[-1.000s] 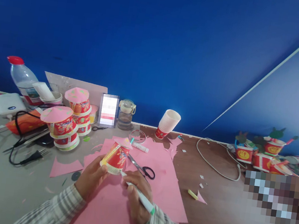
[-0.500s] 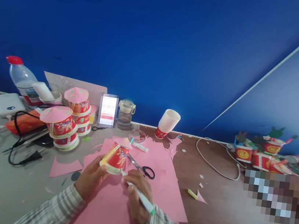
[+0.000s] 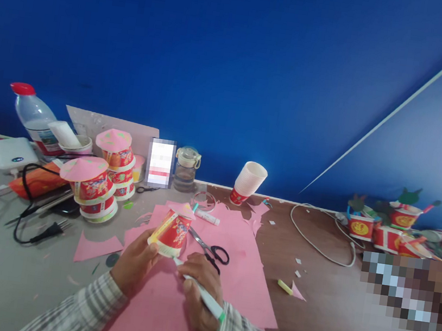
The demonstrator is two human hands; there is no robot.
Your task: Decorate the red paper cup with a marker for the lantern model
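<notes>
My left hand (image 3: 133, 265) grips a red printed paper cup (image 3: 171, 231), held upside down and tilted, with a pink paper piece on top. My right hand (image 3: 200, 288) is closed round a white marker with a green end (image 3: 202, 296). The marker's tip touches the cup's rim at its lower right. Both hands work above a large pink paper sheet (image 3: 241, 283) lying on the table.
Black-handled scissors (image 3: 211, 249) and a glue stick (image 3: 206, 217) lie on the pink sheet. Finished pink-roofed cup stacks (image 3: 92, 186) stand at left beside a water bottle (image 3: 32, 116), cables and a plug. A stack of cups (image 3: 248, 182), a jar, and a white cord (image 3: 317, 239) sit further back.
My right hand has shifted slightly left and down, bringing the marker's tip lower along the cup's rim. The cup and left hand stay almost still.
</notes>
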